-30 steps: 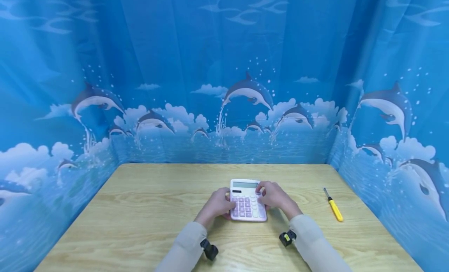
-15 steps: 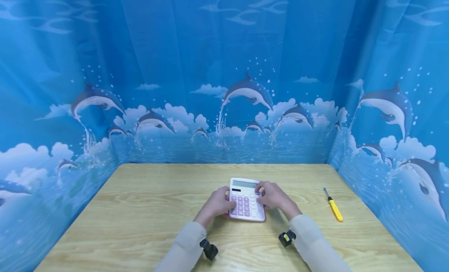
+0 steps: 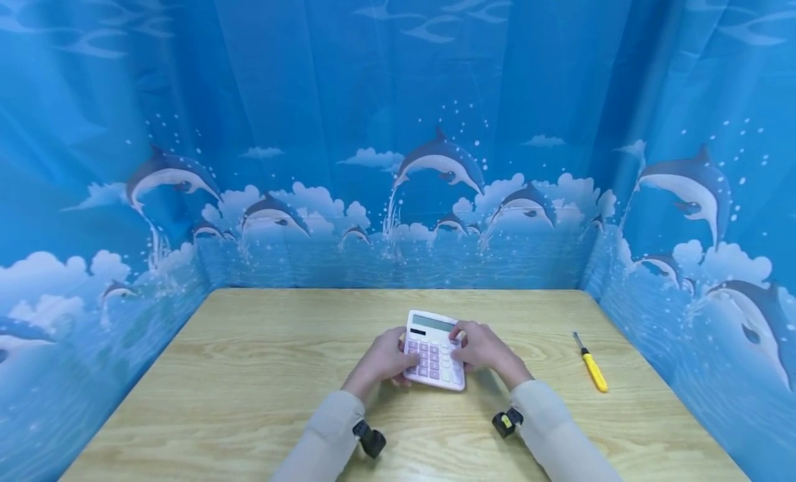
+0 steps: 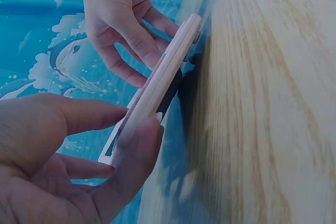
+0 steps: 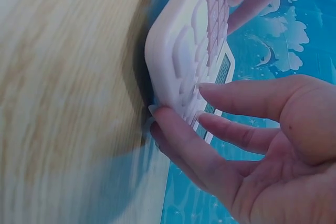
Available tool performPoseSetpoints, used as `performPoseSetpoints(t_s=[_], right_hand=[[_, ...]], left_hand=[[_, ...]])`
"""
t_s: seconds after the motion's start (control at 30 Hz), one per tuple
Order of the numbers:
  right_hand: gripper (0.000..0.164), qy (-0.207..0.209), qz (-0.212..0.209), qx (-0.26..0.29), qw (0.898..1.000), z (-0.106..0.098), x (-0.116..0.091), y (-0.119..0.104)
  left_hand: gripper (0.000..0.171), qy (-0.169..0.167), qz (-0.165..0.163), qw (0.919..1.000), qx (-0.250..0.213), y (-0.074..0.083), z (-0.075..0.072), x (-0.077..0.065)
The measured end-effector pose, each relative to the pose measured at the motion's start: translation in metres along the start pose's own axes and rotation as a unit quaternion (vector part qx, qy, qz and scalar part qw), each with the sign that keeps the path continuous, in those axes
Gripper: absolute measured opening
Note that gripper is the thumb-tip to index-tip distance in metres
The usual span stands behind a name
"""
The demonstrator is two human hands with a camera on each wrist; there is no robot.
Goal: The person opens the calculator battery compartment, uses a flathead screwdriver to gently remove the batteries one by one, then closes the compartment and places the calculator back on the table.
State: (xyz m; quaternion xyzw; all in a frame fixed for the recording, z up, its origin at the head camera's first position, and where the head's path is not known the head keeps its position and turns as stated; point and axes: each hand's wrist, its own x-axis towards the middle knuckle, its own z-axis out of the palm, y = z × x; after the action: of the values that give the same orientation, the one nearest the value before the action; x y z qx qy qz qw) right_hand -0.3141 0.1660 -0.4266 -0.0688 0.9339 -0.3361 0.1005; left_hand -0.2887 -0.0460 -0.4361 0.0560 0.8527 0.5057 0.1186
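A white calculator (image 3: 435,351) with pink keys is held between both hands over the middle of the table, turned slightly clockwise. My left hand (image 3: 384,358) grips its left side, thumb on the keys and fingers behind the edge. At the opposite side, my right hand (image 3: 481,347) pinches the edge, its thumb over the keys and a fingertip near the display. In the left wrist view the calculator (image 4: 157,87) appears edge-on, tilted, with a dark patch on its underside. The right wrist view shows fingers (image 5: 184,135) beneath its rim.
A screwdriver (image 3: 593,371) with a yellow handle lies on the right of the wooden table (image 3: 280,371). Blue dolphin-print curtains (image 3: 398,137) stand along the table's back and sides.
The calculator has turned a little clockwise and shifted slightly left and away from me. Both hands have kept their hold and moved slightly with it. The screwdriver stays put.
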Motion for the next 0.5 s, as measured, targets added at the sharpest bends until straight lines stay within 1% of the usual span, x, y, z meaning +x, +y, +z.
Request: performPoseSetpoints(t_s=[0.23,0.5], right_hand=[[0.028,0.0,-0.003,0.006,1.0,0.0006,-0.0006,-0.0016],[0.029,-0.001,0.0,0.011,1.0,0.0052,-0.0025,-0.0016]], left_hand=[[0.076,0.016,-0.009,0.9998,-0.001,0.0048,-0.0014,-0.0014],[0.077,0.029,-0.011,0.9995,-0.004,0.0066,0.0,-0.0025]])
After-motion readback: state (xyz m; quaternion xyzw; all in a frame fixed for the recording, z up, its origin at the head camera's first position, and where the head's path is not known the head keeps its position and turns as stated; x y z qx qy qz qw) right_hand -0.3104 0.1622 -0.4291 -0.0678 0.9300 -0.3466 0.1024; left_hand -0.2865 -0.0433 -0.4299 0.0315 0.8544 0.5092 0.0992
